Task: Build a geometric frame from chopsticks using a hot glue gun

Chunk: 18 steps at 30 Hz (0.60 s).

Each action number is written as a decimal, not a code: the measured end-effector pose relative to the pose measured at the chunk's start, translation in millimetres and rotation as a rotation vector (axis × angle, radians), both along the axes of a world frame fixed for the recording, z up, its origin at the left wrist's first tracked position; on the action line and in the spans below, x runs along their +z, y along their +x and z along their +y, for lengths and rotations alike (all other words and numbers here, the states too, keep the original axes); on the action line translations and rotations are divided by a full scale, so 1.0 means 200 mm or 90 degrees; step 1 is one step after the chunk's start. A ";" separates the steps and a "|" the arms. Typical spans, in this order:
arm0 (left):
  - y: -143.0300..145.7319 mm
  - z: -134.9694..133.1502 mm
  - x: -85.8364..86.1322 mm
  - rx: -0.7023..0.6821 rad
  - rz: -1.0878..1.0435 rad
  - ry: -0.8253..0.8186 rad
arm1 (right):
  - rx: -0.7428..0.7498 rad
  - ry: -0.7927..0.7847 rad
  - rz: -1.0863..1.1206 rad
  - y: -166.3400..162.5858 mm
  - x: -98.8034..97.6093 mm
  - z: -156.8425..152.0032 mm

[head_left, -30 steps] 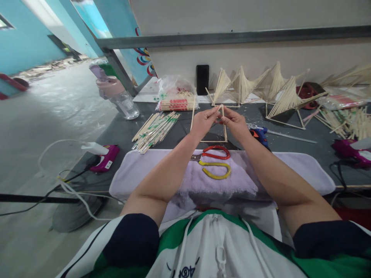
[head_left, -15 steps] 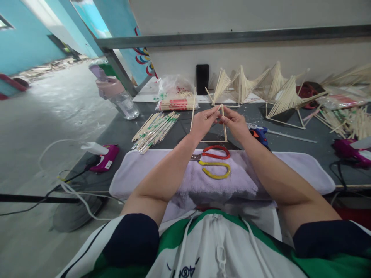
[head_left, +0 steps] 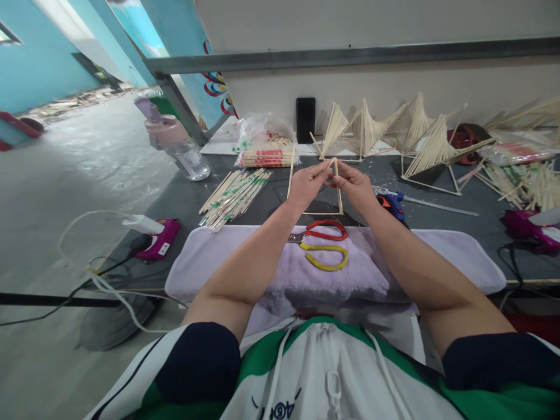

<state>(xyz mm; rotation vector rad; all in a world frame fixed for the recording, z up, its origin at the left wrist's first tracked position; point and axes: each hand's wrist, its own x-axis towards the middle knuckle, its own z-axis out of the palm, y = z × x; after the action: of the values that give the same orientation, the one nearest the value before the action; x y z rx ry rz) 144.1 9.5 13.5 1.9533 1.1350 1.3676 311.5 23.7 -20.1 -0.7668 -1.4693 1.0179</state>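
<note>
My left hand and my right hand meet at the far corner of a frame made of wooden chopsticks. Both pinch the sticks where two of them join; the left hand hides most of one stick. One chopstick of the frame rises at the left behind my left hand. Scissors with one red and one yellow handle lie on the lilac towel below my hands. Just right of my right hand is a blue glue gun.
Wrapped chopsticks and a bagged pack lie left. A phone leans at the wall. Finished-looking stick structures stand behind; loose chopsticks lie right. A water bottle and a magenta power strip sit at the left edge.
</note>
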 end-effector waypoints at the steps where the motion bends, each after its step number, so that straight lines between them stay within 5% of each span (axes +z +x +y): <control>1: 0.00 0.00 0.00 0.003 0.003 -0.001 | 0.000 -0.001 0.000 0.00 0.00 0.00; 18: 0.00 0.00 0.00 0.019 0.014 -0.012 | 0.007 -0.003 -0.016 0.00 0.01 0.00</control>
<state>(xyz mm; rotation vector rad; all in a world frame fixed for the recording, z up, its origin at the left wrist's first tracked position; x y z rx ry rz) 144.5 9.1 13.8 1.9498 1.1871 1.3492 312.0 23.2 -19.1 -0.7784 -1.4949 1.0240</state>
